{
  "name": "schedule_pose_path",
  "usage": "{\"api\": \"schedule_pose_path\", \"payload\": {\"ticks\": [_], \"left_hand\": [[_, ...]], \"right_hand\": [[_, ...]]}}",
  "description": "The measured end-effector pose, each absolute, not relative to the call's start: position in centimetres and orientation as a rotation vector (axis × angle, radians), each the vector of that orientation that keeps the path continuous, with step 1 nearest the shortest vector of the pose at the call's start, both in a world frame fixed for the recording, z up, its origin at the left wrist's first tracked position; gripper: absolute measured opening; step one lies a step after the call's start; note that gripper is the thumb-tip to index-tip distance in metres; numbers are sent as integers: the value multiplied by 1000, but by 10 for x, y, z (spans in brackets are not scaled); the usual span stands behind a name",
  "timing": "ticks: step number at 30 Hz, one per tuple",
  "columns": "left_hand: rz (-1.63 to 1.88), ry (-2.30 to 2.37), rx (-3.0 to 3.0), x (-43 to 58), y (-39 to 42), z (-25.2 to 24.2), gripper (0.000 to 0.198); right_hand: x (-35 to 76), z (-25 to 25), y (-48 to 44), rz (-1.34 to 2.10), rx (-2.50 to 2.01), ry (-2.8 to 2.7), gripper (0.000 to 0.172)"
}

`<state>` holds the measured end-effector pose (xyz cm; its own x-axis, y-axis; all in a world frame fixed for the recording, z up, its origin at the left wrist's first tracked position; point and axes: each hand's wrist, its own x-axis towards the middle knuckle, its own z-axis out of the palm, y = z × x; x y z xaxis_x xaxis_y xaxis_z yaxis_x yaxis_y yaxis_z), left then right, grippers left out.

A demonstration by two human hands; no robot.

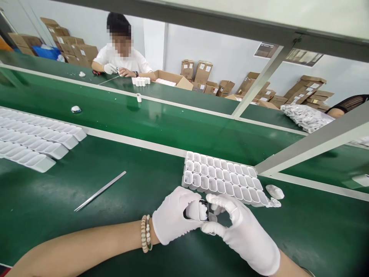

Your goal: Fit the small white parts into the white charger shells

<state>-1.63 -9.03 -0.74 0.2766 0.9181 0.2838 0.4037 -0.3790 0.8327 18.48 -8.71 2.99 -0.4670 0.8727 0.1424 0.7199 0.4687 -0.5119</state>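
My left hand [179, 215], in a white glove, is closed around a small white plastic housing [193, 211] held on its side. The housing's end facing right has a dark rim with white material inside. My right hand [240, 227], also gloved, curls its thumb and fingers about that end, with the fingertips at its upper and lower edges. A small translucent piece [213, 218] shows between the right thumb and fingers; how it is attached is unclear. Just beyond my hands stand rows of open white housings [225, 175]. Metal tweezers [100, 190] lie on the green table to the left.
More white housings [31, 140] stand in rows at the left. Crumpled white pieces [275, 191] lie right of the near rows. A slanted metal post [311, 136] rises at the right. Across the bench, a co-worker [122, 57] handles a small part near a cardboard box [175, 79].
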Motion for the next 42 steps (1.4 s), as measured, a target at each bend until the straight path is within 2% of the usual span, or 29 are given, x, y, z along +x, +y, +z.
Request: {"api": "schedule_pose_path", "payload": {"ticks": [2, 6, 10, 17, 22, 24, 26, 29, 31, 34, 42], "left_hand": [[1073, 1173, 1906, -16, -90, -9, 43], [1130, 1146, 1876, -16, -89, -13, 48], [1151, 1149, 1829, -16, -88, -16, 52], [1191, 1116, 1888, -19, -91, -20, 56], [1189, 1108, 1818, -20, -90, -22, 50], [1134, 1094, 1783, -18, -88, -18, 37], [1025, 1050, 1820, -17, -86, -13, 29], [870, 979, 1919, -16, -85, -5, 35], [830, 931, 1931, -17, -86, -3, 38], [841, 850, 1906, -17, -86, -3, 37], [782, 746, 1858, -15, -80, -3, 22]], "right_hand": [[183, 32, -91, 488, -1309, -2412, 19], [180, 32, -99, 385, -1264, -2490, 14], [177, 29, -103, 259, -1162, -2542, 16], [167, 29, -107, 308, -1165, -2629, 22], [169, 23, -104, 385, -1146, -2568, 18], [171, 22, -99, 514, -1166, -2431, 25], [172, 24, -94, 723, -1248, -2256, 43], [170, 30, -86, 1172, -1356, -2095, 70], [167, 33, -82, 1468, -1307, -2034, 80], [165, 35, -81, 1700, -1195, -1946, 86], [165, 29, -83, 1684, -1241, -1853, 82]]}}
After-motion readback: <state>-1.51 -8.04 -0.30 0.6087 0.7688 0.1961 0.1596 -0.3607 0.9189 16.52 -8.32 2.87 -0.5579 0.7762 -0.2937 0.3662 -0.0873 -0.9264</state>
